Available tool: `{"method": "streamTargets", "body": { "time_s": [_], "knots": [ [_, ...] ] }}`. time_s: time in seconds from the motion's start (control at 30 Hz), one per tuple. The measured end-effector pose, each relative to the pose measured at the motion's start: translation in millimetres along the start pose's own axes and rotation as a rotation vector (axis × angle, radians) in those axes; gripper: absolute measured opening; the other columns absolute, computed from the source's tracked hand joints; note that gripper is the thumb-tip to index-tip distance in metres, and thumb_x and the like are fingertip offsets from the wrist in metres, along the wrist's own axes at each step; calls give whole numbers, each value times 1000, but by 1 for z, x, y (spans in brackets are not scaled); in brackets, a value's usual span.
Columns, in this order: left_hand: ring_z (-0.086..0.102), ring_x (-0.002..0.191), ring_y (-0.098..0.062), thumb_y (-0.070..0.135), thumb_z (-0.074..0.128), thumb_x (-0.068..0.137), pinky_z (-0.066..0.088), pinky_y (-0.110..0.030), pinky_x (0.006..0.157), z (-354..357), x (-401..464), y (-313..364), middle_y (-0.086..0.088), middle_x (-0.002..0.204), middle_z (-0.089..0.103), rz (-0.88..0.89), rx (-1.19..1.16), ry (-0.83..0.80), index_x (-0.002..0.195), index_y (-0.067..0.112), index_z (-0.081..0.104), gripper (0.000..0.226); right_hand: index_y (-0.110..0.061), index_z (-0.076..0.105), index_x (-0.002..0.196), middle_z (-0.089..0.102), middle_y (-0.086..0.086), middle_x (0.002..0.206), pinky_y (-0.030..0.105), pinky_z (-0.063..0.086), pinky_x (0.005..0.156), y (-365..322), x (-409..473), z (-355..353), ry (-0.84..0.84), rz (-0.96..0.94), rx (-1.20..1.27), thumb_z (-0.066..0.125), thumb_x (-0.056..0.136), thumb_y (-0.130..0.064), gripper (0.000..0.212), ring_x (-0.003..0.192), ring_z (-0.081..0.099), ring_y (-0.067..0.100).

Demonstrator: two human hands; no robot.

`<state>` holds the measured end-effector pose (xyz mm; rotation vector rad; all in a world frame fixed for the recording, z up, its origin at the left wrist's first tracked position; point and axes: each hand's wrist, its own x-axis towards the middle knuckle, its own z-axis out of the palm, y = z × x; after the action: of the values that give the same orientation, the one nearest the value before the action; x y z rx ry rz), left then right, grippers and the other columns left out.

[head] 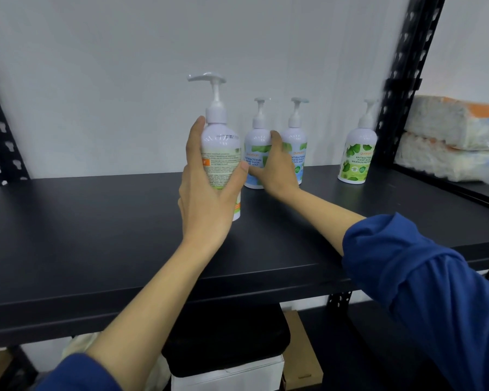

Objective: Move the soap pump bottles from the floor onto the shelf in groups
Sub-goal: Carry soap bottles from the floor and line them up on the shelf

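Left hand [209, 190] grips an upright orange-label bottle [222, 162] over the shelf [96, 235]; just beyond its fingertips, the right hand [274, 165] curls around the nearer blue-label bottle [256, 156], closest to the waiting gap.

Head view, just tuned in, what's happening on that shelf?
A person is stocking soap pump bottles on a black shelf. The left hand grips an orange-label bottle, back label facing the camera; whether its base touches the shelf is unclear. The right hand reaches between two blue-label bottles, its fingers round the left one, beside the other. A green-label bottle stands apart to the right. Wrapped packs lie on the neighbouring shelf.
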<state>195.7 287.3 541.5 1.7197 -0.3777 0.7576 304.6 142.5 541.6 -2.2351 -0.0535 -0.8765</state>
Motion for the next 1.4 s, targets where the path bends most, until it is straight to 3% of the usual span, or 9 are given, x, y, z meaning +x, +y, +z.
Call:
{"method": "streamTargets", "body": {
  "time_s": [0.1, 0.23, 0.33, 0.5, 0.7, 1.03, 1.17, 1.3, 1.4],
  "knots": [
    [57, 104, -12, 36, 66, 85, 47, -31, 88, 0, -1, 0, 17, 121, 53, 0, 1, -6, 141, 50, 19, 74, -16, 20, 146, 39, 14, 127, 39, 46, 85, -2, -2, -2, 37, -11, -92, 75, 78, -29, 89, 106, 53, 31],
    [58, 103, -13, 38, 66, 85, 48, -31, 87, 1, -1, -1, 16, 121, 54, 1, 6, -14, 141, 50, 19, 74, -12, 26, 142, 42, 14, 122, 43, 49, 81, -6, 1, -2, 70, -44, -148, 77, 75, -33, 87, 106, 52, 32],
    [57, 104, -12, 39, 66, 85, 44, -28, 85, 1, -1, 0, 16, 121, 55, -2, 11, -17, 141, 50, 19, 73, -8, 29, 139, 42, 14, 121, 40, 46, 80, -5, 1, -2, 70, -42, -148, 76, 77, -29, 81, 106, 51, 32],
    [59, 103, -12, 47, 61, 78, 48, -37, 91, 1, -1, 1, 18, 119, 55, -5, 8, -21, 138, 54, 18, 74, -8, 28, 143, 41, 14, 125, 36, 45, 85, -1, 0, -5, 77, -56, -130, 73, 80, -27, 80, 107, 52, 29],
    [59, 103, -12, 44, 63, 81, 48, -39, 92, 0, -1, 0, 17, 120, 56, -3, 10, -21, 137, 55, 19, 73, -6, 33, 138, 43, 14, 127, 31, 42, 88, 0, -2, -6, 101, -43, -121, 71, 82, -20, 69, 111, 50, 27],
    [59, 103, -13, 47, 61, 78, 48, -44, 93, 1, -1, 2, 17, 120, 56, -7, 2, -21, 134, 58, 18, 72, -4, 35, 135, 40, 13, 129, 32, 42, 88, 2, -5, -12, 112, -43, -144, 66, 86, -14, 59, 112, 49, 27],
    [58, 103, -14, 40, 65, 83, 47, -43, 94, 1, -1, 2, 19, 119, 54, 1, -5, -20, 139, 51, 19, 73, -4, 35, 136, 40, 13, 130, 30, 40, 91, 2, -7, -14, 99, -39, -123, 67, 85, -14, 60, 115, 47, 26],
    [58, 98, -9, 32, 65, 86, 48, -38, 92, 2, 1, 2, 28, 104, 53, -42, -17, -10, 141, 47, 21, 71, -5, 30, 139, 37, 13, 134, 31, 40, 93, -1, -12, -21, 69, 27, -39, 66, 85, -10, 65, 117, 46, 26],
    [60, 95, -13, 30, 64, 86, 50, -45, 90, 6, 1, 6, 26, 99, 53, -91, -58, 9, 138, 44, 25, 67, -5, 40, 130, 41, 13, 130, 32, 40, 85, -2, -22, -40, 15, 83, -62, 60, 88, -9, 47, 112, 49, 30]
  ]
}}
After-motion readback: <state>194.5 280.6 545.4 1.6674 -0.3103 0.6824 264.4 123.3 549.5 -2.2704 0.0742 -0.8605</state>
